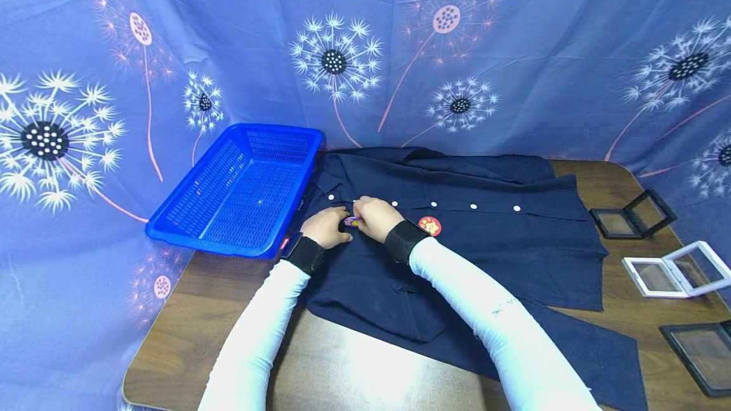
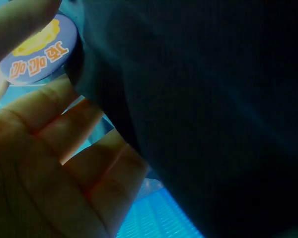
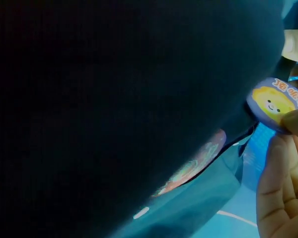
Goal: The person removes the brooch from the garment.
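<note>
A dark navy shirt (image 1: 457,259) with white buttons lies across the table. At its collar end, my right hand (image 1: 377,217) pinches a round purple pin badge (image 3: 272,103) with a yellow smiling figure, thumb over its face. The badge lies against the fabric. On the other side of it, my left hand (image 1: 325,227) holds the shirt, several fingers (image 2: 54,99) tucked at the cloth's edge and partly hidden by it. A red round badge (image 1: 430,226) with a yellow star sits on the shirt, right of my right hand.
A blue plastic basket (image 1: 234,249) stands at the left, beside the collar. Along the table's right side are a small black hinged frame (image 1: 613,233), a white one (image 1: 657,293) and another black one (image 1: 693,360). A patterned blue cloth (image 1: 365,49) hangs behind the table.
</note>
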Action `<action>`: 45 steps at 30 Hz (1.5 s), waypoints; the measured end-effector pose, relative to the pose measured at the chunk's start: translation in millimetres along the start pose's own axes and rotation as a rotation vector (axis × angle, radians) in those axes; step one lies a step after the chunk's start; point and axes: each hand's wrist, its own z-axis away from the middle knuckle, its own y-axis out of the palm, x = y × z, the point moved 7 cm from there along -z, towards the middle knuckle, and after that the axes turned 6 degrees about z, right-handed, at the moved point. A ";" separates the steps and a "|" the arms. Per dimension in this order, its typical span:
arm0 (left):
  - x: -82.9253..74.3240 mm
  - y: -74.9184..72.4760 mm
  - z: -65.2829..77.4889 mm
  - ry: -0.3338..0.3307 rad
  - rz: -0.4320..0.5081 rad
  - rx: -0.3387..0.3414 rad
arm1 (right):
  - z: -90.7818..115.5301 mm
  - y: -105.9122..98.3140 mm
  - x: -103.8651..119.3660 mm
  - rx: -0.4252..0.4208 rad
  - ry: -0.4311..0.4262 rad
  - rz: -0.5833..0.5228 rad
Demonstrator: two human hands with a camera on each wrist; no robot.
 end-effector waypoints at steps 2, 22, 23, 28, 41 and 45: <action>-3.3 -2.5 2.6 -0.019 0.009 0.018 | 0.6 -0.7 1.3 -0.001 -0.008 0.008; -7.3 -3.2 6.6 -0.012 -0.028 0.028 | 4.4 0.0 12.3 -0.009 -0.063 0.084; -7.3 -3.0 6.6 -0.010 -0.028 0.028 | 4.5 0.2 12.8 -0.009 -0.067 0.081; -7.1 -2.8 6.6 -0.017 -0.023 0.028 | 5.1 1.3 15.8 0.013 -0.087 0.070; -5.6 -1.3 5.1 0.015 -0.036 -0.006 | 9.8 1.7 17.3 0.022 -0.168 0.055; -5.5 -0.4 5.0 0.026 -0.044 0.011 | 11.7 4.4 16.8 0.027 -0.179 0.041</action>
